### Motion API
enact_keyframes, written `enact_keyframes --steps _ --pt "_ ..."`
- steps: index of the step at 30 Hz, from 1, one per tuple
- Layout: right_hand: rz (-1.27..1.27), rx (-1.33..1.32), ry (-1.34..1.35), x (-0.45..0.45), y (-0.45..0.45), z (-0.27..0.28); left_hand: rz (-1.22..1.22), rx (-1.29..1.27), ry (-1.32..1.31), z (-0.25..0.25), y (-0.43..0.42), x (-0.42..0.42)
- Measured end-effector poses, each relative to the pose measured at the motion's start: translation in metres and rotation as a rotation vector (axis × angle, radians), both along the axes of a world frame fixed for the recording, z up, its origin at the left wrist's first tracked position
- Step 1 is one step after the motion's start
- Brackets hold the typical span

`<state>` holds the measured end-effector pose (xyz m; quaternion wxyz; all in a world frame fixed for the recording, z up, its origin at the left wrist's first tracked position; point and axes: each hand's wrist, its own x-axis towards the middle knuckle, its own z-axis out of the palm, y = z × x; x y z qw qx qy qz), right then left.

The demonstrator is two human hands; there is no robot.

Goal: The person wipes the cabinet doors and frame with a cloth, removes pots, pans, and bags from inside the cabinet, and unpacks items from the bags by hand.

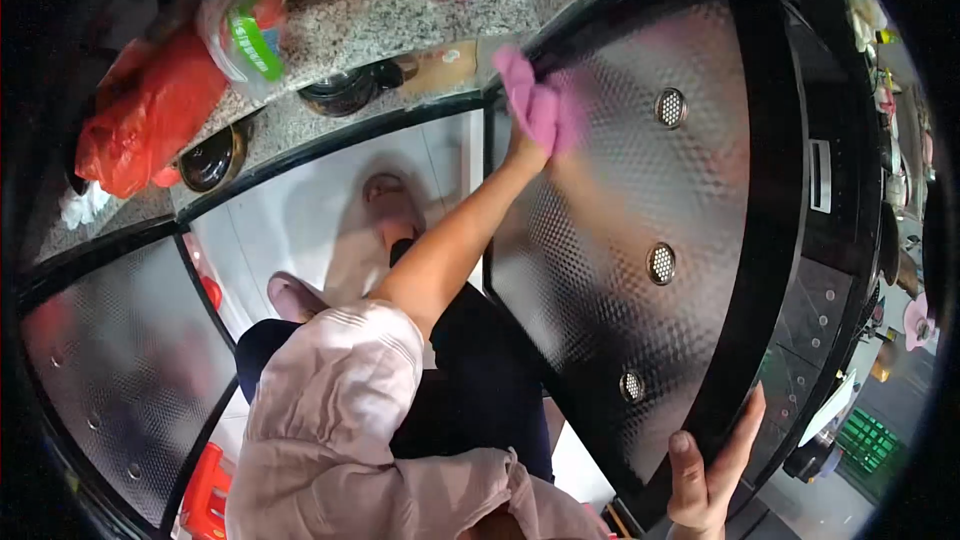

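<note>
The black-framed door [640,200] is standing open at 3 o'clock, its dimpled metallic face turned toward the person (the surface is mirroring the forearm and the pink). The speckled countertop [370,35] is spanning 11 to 12 o'clock, clear of the door's face.

Between 4 and 5 o'clock, the right hand [700,485] is gripping the door's free edge, partly closed, thumb on the near side and fingers round the other. At 1 o'clock, the left hand [527,150] is holding the pink cloth [540,110] against or very near the face, beside the hinge-side frame; the folds are hiding most of the fingers, so how tightly they are curling cannot be told.

The work in hand appears to be wiping. The right hand is serving best by bracing the door against swing; the left should be pressing flat, running overlapping strokes along the dimples and working into the frame corner. The round vents [661,263], at 2, 3 and between 4 and 5 o'clock, are calling for lighter pressure, their rims probably snagging cloth.
</note>
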<state>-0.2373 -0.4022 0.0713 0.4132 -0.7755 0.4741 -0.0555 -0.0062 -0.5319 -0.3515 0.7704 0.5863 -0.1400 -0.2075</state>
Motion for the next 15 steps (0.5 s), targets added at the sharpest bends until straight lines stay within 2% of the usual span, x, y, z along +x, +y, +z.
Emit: enact_keyframes --steps 1,3,6,8,9,10,11,12,13,15 --pt "0.014 -0.012 0.003 0.002 -0.002 0.001 0.033 -0.073 0.031 -0.014 0.006 -0.008" --pt "-0.017 -0.001 0.014 0.003 -0.007 0.003 0.182 0.051 0.011 -0.139 -0.016 -0.046" --pt "-0.021 0.119 0.046 0.001 -0.021 0.008 0.298 0.057 0.476 -0.063 0.009 -0.052" --pt "-0.049 0.239 0.07 0.006 -0.028 0.014 0.239 0.078 0.5 -0.079 -0.008 -0.032" --pt "0.05 0.165 0.082 0.006 -0.032 0.015 0.137 0.083 0.536 -0.112 -0.02 -0.013" --pt "0.144 0.089 0.093 0.004 -0.036 0.015 0.032 0.083 0.562 -0.112 -0.02 0.002" --pt "-0.001 0.176 0.004 0.005 -0.031 0.012 -0.075 0.086 0.582 -0.112 -0.02 0.017" --pt "-0.241 0.267 -0.026 0.011 -0.018 0.015 -0.111 0.191 0.68 -0.138 -0.023 0.025" --pt "-0.156 0.343 0.082 0.002 -0.023 0.018 -0.152 0.292 0.779 -0.163 -0.025 0.034" --pt "0.044 0.458 0.301 -0.024 -0.052 0.022 -0.173 0.309 0.871 -0.227 -0.037 0.045"
